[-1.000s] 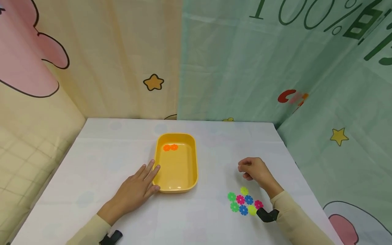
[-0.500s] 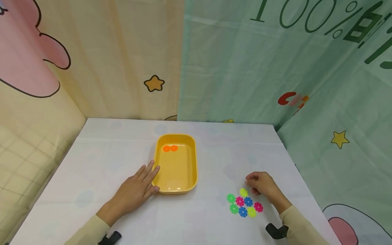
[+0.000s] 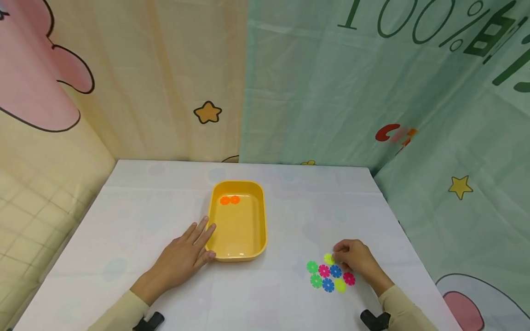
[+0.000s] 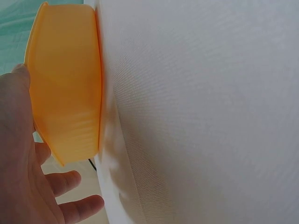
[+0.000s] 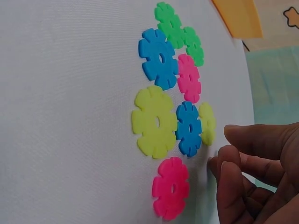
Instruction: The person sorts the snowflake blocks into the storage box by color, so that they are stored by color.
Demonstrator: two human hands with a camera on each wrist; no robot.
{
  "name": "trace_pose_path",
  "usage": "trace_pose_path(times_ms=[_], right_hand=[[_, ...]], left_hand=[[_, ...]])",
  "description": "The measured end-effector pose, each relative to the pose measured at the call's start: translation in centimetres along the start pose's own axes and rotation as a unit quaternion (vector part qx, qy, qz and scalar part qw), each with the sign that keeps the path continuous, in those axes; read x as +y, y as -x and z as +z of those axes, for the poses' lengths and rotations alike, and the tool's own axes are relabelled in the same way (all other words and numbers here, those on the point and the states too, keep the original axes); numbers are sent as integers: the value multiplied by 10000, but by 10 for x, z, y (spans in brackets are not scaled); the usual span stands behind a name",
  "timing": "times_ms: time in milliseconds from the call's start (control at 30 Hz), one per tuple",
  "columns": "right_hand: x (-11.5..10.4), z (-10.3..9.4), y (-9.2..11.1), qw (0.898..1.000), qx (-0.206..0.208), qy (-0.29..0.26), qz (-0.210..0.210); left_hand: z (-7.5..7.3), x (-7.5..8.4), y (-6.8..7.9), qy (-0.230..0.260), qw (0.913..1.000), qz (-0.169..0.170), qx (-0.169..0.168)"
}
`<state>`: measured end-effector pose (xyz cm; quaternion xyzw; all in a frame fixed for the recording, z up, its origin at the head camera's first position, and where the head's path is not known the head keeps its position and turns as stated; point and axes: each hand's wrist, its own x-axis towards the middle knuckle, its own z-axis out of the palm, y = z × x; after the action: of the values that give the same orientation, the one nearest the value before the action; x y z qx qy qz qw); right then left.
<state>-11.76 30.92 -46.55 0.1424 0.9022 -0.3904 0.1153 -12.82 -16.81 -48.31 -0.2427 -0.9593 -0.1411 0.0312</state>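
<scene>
A yellow plastic tray (image 3: 238, 254) stands on the white table. Two orange snowflake discs (image 3: 229, 200) lie side by side near its far end. My left hand (image 3: 182, 257) rests spread along the tray's left rim, fingers fairly straight. To the right, my right hand (image 3: 354, 257) hovers by the farther yellow snowflake disc (image 3: 329, 259), its fingers bent and nothing visible in them. In the right wrist view, a small gap separates the thumb from the index fingertip. The other discs are green (image 5: 169, 25), blue (image 5: 154, 60), pink (image 5: 170, 189) and yellow (image 5: 152, 122), flat and close together.
The white-clothed table (image 3: 265, 299) backs onto a cream curtain (image 3: 165, 78) and a green curtain (image 3: 310, 92). More curtain hangs down both sides. A black wrist mount (image 3: 149, 320) sits under the left sleeve, another black mount (image 3: 374, 319) under the right.
My right hand has moved nearer to me and slightly right, from beyond the discs down to their far right edge. The left hand and tray stay put.
</scene>
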Motion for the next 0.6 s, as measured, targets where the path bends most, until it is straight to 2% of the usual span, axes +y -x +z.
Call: trace_pose_path(times_ms=[267, 600], right_hand=[[4, 6, 1, 9999, 0, 142, -87], [6, 14, 2, 9975, 258, 552, -359]], left_hand=[[2, -1, 2, 25, 10000, -18, 28], [4, -2, 0, -78, 10000, 18, 51]])
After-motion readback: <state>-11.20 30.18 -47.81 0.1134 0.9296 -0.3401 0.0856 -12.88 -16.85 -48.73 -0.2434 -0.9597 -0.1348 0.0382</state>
